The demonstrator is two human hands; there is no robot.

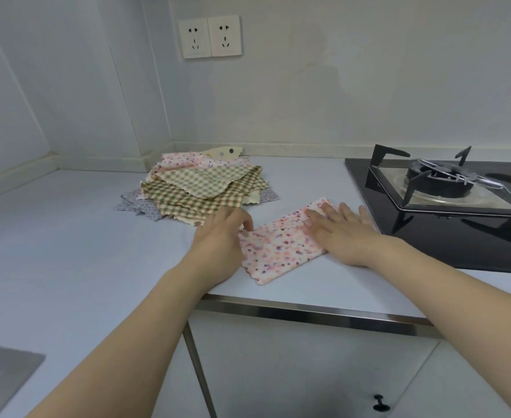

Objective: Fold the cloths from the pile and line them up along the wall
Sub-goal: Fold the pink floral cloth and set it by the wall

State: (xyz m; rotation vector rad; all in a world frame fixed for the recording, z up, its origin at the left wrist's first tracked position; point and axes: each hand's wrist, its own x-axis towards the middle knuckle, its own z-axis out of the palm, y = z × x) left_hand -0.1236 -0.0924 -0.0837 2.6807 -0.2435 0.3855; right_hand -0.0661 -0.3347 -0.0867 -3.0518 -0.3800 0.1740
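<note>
Here the folded pink speckled cloth (281,248) lies near the front edge of the surface (67,236). The right hand (343,233) presses flat on its right end, fingers straight; the left hand (222,236) pinches its left edge. Behind sits the pile (200,185) by the wall (338,86); the stove (447,191) stands just right.

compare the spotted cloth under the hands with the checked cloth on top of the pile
The spotted cloth is folded into a narrow strip; the checked cloth lies unfolded. The spotted cloth sits alone near the counter's front edge, pressed by the right hand; the checked cloth rests untouched on the pile. Both have wavy edges.
</note>
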